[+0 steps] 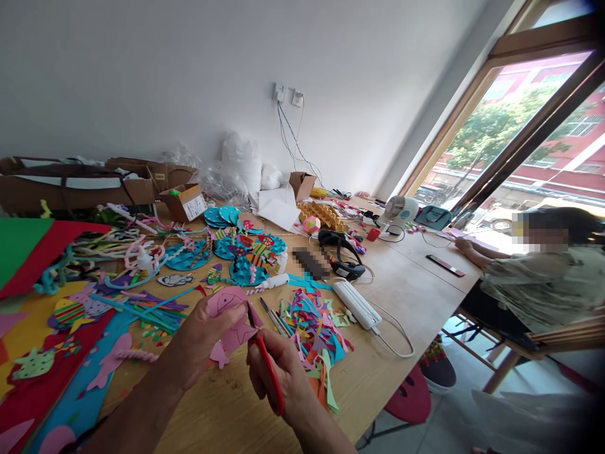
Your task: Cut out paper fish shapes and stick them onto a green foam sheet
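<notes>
My left hand (196, 343) pinches a piece of pink paper (235, 337) with a fish outline drawn on it. In my right hand (283, 369) is a pair of scissors (271, 375) with red handles, its dark blades at the right edge of the paper beside the outline. Below the left hand's fingers hangs a small pink fish-tail shape (218, 355). To the right of the scissors lies a pile of coloured paper scraps (316, 328). A pink fish cutout (111, 360) with a twisted pink stem rests left of my left wrist.
Blue scalloped paper plates (250, 270) with fish cutouts stand behind my hands. A white power strip (358, 304) with its cable, a black headset (344, 255) and a white glue bottle (275, 281) lie on the table. At the right sits another person (534, 284). Coloured sheets (89, 378) spread at left.
</notes>
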`<state>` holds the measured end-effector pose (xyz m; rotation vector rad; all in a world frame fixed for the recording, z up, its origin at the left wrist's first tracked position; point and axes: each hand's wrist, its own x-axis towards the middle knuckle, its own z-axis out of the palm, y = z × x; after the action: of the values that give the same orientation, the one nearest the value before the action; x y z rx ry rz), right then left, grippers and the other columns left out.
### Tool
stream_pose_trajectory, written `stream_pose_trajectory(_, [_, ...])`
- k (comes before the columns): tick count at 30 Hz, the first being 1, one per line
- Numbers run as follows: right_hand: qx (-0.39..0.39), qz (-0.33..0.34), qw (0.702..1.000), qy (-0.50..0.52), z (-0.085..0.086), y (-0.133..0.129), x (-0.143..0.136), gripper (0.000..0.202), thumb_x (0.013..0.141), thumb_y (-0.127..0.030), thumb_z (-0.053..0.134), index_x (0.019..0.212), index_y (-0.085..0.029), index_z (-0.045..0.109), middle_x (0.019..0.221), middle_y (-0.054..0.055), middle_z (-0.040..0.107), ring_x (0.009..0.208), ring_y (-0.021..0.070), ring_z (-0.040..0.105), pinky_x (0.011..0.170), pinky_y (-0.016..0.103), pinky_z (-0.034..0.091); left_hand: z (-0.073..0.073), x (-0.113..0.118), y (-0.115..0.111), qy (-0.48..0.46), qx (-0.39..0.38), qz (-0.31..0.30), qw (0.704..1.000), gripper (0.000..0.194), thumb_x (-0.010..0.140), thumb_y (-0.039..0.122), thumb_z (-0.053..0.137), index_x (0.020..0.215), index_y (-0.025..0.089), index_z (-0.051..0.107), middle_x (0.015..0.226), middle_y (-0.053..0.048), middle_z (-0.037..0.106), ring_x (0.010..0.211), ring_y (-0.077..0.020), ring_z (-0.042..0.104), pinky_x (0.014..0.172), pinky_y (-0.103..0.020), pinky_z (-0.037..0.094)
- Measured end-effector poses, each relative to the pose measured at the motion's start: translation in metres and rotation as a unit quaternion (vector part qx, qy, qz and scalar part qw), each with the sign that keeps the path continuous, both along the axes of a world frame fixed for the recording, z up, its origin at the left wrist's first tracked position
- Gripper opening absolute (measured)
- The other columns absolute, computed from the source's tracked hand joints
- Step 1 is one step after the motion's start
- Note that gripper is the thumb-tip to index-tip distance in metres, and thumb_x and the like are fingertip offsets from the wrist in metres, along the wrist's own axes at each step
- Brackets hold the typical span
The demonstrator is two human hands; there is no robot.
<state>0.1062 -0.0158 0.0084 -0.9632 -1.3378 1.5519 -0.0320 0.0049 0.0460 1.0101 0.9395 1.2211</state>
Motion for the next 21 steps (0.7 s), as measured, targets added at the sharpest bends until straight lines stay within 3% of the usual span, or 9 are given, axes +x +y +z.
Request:
stream_pose_trajectory(12, [0.008, 0.025, 1.000, -0.002, 0.002, -0.001, 0.005, 0.046, 0.077, -0.053, 0.061, 0.055, -0.020, 0.040, 0.039, -0.009, 0.037, 0.032, 0.0030, 0.032, 0.032, 0.015, 0.022, -0.002, -0.007, 0.000, 0.017, -0.023, -0.024, 0.999, 0.025, 0.066, 0.038, 0.074, 0.067, 0.017, 0.060, 0.054, 0.004, 0.053, 0.046, -0.0095, 0.046, 0.042, -0.019, 0.043])
stream_pose_trajectory(21, [-0.005, 0.025, 1.000, -0.013, 0.005, -0.002, 0.005, 0.042, 0.077, -0.050, 0.062, 0.054, -0.020, 0.042, 0.038, -0.009, 0.039, 0.032, 0.0033, 0.031, 0.033, 0.016, 0.024, -0.004, -0.010, 0.001, 0.010, -0.031, -0.072, 0.997, 0.026, 0.070, 0.041, 0.073, 0.071, 0.017, 0.061, 0.059, 0.002, 0.055, 0.048, -0.0124, 0.052, 0.040, -0.022, 0.045])
